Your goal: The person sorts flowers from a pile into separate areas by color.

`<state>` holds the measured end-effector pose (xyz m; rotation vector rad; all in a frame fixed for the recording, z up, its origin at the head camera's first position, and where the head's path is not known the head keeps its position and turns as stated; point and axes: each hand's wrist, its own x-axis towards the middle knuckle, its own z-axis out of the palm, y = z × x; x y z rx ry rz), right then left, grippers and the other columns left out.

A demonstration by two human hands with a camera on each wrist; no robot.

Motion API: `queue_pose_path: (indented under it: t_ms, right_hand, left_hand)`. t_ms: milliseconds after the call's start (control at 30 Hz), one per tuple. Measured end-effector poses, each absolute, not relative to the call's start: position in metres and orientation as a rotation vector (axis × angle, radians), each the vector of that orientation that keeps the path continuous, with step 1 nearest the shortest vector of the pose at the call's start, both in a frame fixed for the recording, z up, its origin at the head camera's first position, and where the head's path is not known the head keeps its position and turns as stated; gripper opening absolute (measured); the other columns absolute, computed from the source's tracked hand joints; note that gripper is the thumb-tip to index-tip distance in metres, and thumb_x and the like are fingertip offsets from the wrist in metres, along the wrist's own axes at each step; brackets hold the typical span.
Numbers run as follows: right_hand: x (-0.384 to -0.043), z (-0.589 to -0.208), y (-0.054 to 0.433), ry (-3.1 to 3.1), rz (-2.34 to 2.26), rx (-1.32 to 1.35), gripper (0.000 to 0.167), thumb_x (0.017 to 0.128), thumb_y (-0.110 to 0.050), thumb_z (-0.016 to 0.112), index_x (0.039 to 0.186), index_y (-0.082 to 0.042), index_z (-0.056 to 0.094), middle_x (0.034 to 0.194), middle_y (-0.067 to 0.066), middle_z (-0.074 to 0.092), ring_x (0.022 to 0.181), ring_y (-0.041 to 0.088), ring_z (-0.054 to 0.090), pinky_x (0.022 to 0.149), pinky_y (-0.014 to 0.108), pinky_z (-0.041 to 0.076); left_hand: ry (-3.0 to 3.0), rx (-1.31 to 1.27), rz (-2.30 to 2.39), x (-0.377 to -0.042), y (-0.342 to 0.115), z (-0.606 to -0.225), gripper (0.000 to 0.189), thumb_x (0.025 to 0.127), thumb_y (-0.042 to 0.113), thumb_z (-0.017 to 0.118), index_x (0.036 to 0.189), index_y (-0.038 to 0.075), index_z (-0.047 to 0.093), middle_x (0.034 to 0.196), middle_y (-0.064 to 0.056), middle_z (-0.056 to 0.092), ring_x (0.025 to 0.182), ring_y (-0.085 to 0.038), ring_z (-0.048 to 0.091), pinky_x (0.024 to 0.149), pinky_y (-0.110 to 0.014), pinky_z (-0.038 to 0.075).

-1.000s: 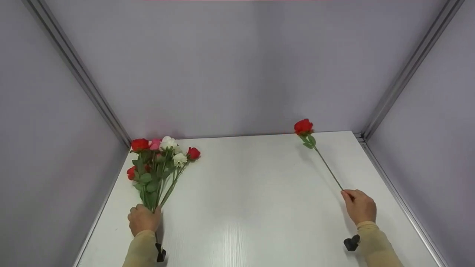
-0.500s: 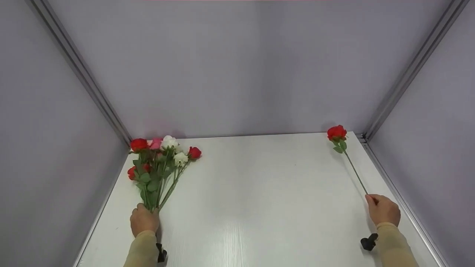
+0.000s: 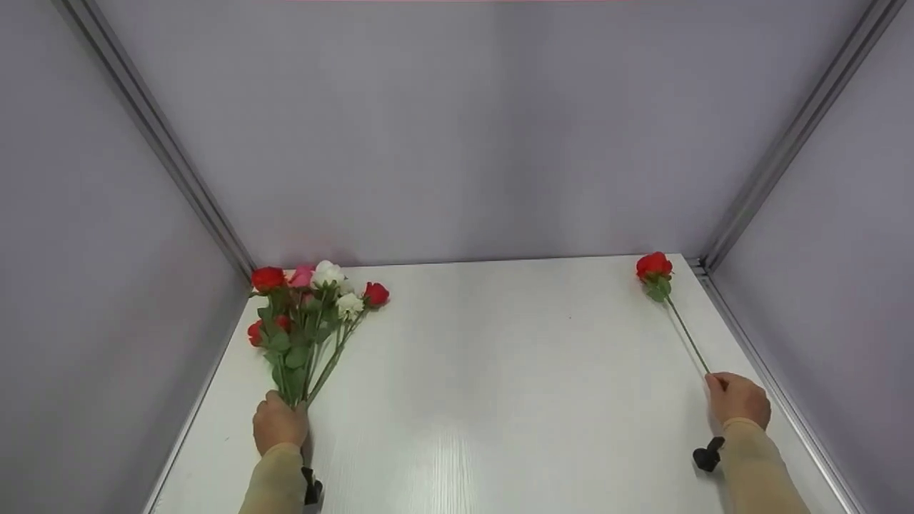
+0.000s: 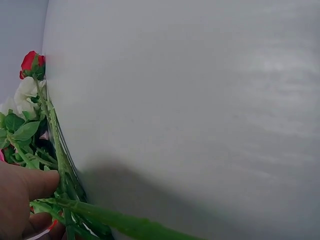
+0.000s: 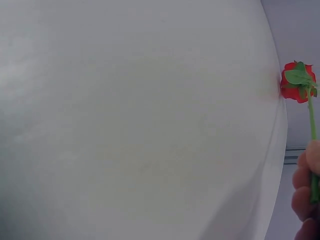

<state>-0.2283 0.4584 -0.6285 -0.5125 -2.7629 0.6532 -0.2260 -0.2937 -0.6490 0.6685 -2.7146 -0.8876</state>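
On the left of the white table, my left hand (image 3: 280,422) grips the gathered green stems of a bunch of flowers (image 3: 294,357), with red, pink and white heads fanned toward the back edge. In the left wrist view the thumb (image 4: 42,184) presses along the stems (image 4: 62,160), and one thick stem runs out past the hand. Over at the right, my right hand (image 3: 740,401) pinches the lower stem of a single red rose (image 3: 654,267). Its bloom lies low by the back right corner. The right wrist view shows curled fingers (image 5: 302,185) around that stem.
The white table (image 3: 485,357) spans between the two hands. Grey panels stand at the back (image 3: 428,128) and both sides, joined by metal corner posts (image 3: 800,128). A black wrist device (image 3: 708,455) sits beside the right sleeve.
My right hand has carried the rose to the right, toward the table's right edge, and its bloom has come down lower. The left hand and its bunch have barely moved.
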Motion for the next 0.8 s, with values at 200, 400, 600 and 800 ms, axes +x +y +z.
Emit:
queue_pose_path:
  t_ms: [200,400,600,800]
  right_hand:
    - [-0.230,-0.627,0.457,-2.836,0.697,-0.600,0.038,0.099,-0.030,0.052,0.111,0.003,0.067,0.105,0.024,0.066,0.092,0.042,0.062,0.078,0.053,0.047]
    - [-0.230,-0.628,0.459,-2.897,0.758,-0.697,0.042,0.100,-0.033,0.048,0.113,0.002,0.066,0.105,0.024,0.066,0.089,0.039,0.062,0.072,0.050,0.047]
    - [-0.230,-0.631,0.462,-2.917,0.785,-0.747,0.044,0.101,-0.034,0.045,0.118,0.002,0.062,0.113,0.026,0.062,0.096,0.043,0.060,0.075,0.050,0.047]
    - [-0.232,-0.638,0.460,-2.886,0.782,-0.761,0.040,0.100,-0.032,0.048,0.118,0.002,0.059,0.109,0.023,0.063,0.091,0.038,0.060,0.072,0.046,0.047]
  left_hand:
    - [-2.730,0.681,-0.920,-0.226,-0.295,-0.650,0.049,0.088,0.010,0.063,0.122,-0.018,0.041,0.108,-0.039,0.051,0.104,-0.054,0.050,0.086,-0.061,0.040]
    - [-2.726,0.680,-0.927,-0.226,-0.297,-0.652,0.048,0.088,0.010,0.064,0.121,-0.016,0.043,0.106,-0.038,0.052,0.103,-0.054,0.052,0.086,-0.061,0.040]
    - [-2.732,0.643,-0.896,-0.229,-0.300,-0.656,0.050,0.088,0.014,0.064,0.122,-0.016,0.043,0.107,-0.038,0.053,0.103,-0.053,0.052,0.086,-0.060,0.042]
    - [-2.704,0.648,-0.866,-0.230,-0.303,-0.656,0.047,0.089,0.016,0.062,0.119,-0.016,0.045,0.104,-0.037,0.054,0.100,-0.053,0.054,0.084,-0.060,0.042]
